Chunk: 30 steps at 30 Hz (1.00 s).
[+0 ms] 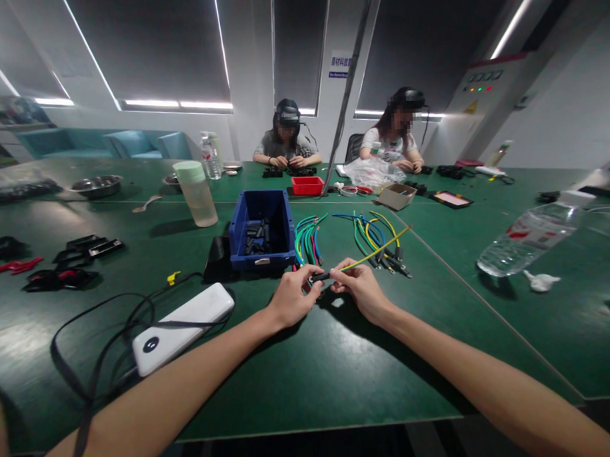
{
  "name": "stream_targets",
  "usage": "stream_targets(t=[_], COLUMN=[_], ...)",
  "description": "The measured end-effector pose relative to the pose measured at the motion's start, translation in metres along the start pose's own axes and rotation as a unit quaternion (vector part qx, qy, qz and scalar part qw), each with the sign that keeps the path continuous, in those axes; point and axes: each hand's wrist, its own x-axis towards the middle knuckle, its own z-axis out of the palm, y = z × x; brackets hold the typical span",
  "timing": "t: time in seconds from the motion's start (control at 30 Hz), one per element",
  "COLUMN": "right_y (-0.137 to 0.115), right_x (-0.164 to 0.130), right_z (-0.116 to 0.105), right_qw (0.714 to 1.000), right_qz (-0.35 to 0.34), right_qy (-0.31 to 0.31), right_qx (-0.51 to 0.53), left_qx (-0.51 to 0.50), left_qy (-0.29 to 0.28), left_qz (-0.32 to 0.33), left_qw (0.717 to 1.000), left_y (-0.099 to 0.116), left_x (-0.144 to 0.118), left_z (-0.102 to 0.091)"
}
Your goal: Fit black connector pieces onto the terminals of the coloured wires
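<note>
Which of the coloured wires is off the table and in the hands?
The yellow wire, pinched by both hands; the green bundle and the mixed bundle lie on the table.

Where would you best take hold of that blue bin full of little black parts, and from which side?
Probably by the two long side walls of the blue bin, coming down from above. Its top is open and its rim is bare, while the green wires lie close along its right side and a black object leans at its left, so a sideways approach looks crowded.

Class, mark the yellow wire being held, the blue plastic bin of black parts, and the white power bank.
yellow wire (378,254), head view, mid-length
blue plastic bin (263,258), head view, front wall
white power bank (185,324), head view, top face
</note>
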Motion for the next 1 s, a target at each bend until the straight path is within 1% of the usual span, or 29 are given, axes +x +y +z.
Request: stream_targets(t=[0.23,0.57,1.0], right_y=[0.0006,0.0001,0.0016], right_x=[0.0003,0.0004,-0.0003], right_z=[0.0003,0.0002,0.0002], right_qw=[1.0,1.0,1.0], right_qz=[-0.006,0.001,-0.016], right_qy=[-0.001,-0.001,0.006], right_qx=[-0.008,-0.005,-0.021], left_qx=[-0.006,0.023,0.021], left_qy=[-0.001,-0.012,-0.017], left_qz=[-0.001,0.001,0.001], left_qw=[1.0,1.0,1.0], left_y=[-0.0005,0.0004,0.0003], left_x=[-0.0005,0.0002,-0.0005], left_z=[0.0009,-0.0001,-0.0008])
